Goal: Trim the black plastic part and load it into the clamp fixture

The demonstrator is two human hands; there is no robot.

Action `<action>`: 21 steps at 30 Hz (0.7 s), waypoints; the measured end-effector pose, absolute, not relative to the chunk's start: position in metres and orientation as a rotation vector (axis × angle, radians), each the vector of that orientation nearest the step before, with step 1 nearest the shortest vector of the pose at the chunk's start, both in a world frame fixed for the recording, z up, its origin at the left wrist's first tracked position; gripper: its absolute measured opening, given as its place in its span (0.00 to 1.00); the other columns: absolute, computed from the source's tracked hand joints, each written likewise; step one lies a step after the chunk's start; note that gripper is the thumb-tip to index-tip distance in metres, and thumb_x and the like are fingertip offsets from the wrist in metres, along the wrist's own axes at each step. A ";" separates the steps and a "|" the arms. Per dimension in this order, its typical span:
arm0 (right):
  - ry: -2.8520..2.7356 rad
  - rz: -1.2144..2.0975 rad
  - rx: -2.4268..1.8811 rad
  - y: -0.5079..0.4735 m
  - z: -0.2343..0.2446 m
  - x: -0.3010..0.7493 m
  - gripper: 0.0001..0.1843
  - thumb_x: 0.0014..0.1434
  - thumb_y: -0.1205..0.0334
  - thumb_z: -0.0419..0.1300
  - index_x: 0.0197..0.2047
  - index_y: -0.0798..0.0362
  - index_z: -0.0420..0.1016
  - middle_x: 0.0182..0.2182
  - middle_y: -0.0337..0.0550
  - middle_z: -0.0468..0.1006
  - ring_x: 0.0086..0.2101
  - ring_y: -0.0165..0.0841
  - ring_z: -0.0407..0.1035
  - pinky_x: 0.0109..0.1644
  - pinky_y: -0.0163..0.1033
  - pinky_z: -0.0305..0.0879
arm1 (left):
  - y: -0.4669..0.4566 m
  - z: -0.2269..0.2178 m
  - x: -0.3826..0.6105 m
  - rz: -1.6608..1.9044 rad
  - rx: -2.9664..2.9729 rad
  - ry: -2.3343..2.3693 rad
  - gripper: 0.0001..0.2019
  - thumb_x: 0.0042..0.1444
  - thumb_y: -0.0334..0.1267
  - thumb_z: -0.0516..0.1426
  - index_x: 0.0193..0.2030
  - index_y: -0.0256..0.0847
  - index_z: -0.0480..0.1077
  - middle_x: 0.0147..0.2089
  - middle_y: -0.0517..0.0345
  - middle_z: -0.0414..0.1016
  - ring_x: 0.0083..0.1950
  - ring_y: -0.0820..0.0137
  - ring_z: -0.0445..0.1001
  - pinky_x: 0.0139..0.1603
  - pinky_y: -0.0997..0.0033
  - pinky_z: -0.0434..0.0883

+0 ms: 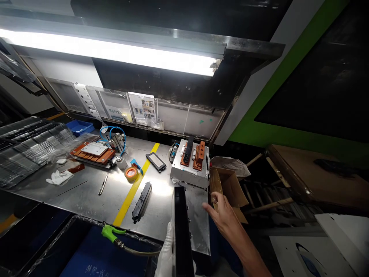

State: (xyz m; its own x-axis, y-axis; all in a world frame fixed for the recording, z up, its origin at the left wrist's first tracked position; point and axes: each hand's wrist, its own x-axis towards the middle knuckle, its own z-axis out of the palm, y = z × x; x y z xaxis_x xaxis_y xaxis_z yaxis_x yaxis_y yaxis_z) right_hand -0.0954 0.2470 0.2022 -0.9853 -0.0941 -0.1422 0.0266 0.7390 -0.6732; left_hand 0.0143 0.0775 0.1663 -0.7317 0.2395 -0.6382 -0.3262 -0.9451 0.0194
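Closest to me, the left hand [166, 252], in a white glove, is wrapped around the lower edge of a long black panel [182, 227], holding it upright on its edge so the thin side faces up. Just to its right the bare right hand [223, 215] reaches out with fingers spread and loosely curled, holding nothing; its fingertips are at the flap of an open cardboard box [229, 188] that hangs off the right end of the steel table [86, 192]. A green air nozzle [111, 232] on a hose lies at the near edge, handy for either hand.

On the table, a yellow stripe [135, 184] splits the surface. One narrow black strip [142, 202] lies just right of it, one small black frame [156, 161] farther back, and one roll of orange tape [132, 174] sits on the line itself. A metal fixture box [190, 165] carries two orange blocks (with one black bar between them). To the left sits one orange jig [93, 153] with blue tubing, one pen-like tool [103, 184] and one crumpled white glove [59, 177]. Farthest off, papers sit in clear sleeves [142, 107] under the lamp [115, 52]
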 end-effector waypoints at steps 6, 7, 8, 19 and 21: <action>2.766 -0.948 -0.514 0.254 0.213 -0.085 0.21 0.73 0.50 0.42 0.63 0.44 0.65 0.50 0.46 0.74 0.41 0.35 0.76 0.39 0.39 0.75 | 0.071 0.163 0.015 2.606 -0.880 0.201 0.18 0.63 0.50 0.56 0.49 0.37 0.71 0.39 0.56 0.76 0.33 0.73 0.73 0.30 0.70 0.75; 2.796 -0.947 -0.657 0.252 0.216 -0.083 0.21 0.74 0.53 0.43 0.64 0.43 0.65 0.47 0.45 0.75 0.39 0.34 0.76 0.38 0.38 0.74 | 0.070 0.162 0.015 2.598 -0.868 0.206 0.17 0.63 0.49 0.56 0.49 0.37 0.71 0.39 0.56 0.76 0.32 0.74 0.73 0.30 0.70 0.75; 2.846 -0.938 -0.784 0.249 0.218 -0.082 0.21 0.73 0.56 0.44 0.65 0.44 0.63 0.45 0.45 0.76 0.39 0.34 0.75 0.38 0.39 0.74 | 0.070 0.162 0.015 2.590 -0.857 0.211 0.17 0.63 0.49 0.57 0.49 0.37 0.71 0.39 0.56 0.76 0.32 0.74 0.73 0.30 0.70 0.75; 2.971 -0.963 -1.304 0.239 0.231 -0.084 0.15 0.69 0.72 0.54 0.54 0.48 0.74 0.43 0.40 0.82 0.39 0.34 0.73 0.43 0.43 0.65 | 0.074 0.160 0.015 2.554 -0.776 0.232 0.16 0.63 0.49 0.57 0.47 0.37 0.71 0.37 0.58 0.75 0.31 0.74 0.72 0.28 0.72 0.73; 2.991 -0.967 -1.312 0.237 0.230 -0.083 0.15 0.69 0.73 0.54 0.54 0.49 0.75 0.43 0.40 0.82 0.38 0.34 0.72 0.43 0.43 0.63 | 0.074 0.160 0.016 2.548 -0.771 0.236 0.16 0.63 0.49 0.57 0.46 0.37 0.71 0.36 0.58 0.74 0.30 0.75 0.71 0.28 0.72 0.73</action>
State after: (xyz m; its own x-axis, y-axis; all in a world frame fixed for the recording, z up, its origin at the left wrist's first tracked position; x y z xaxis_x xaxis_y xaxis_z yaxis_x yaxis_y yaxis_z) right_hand -0.0834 0.2368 0.2299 -0.6737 -0.5906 0.4441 -0.7388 0.5501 -0.3892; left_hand 0.0164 0.0741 0.1600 -0.7346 0.3829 -0.5601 -0.4794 -0.8771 0.0291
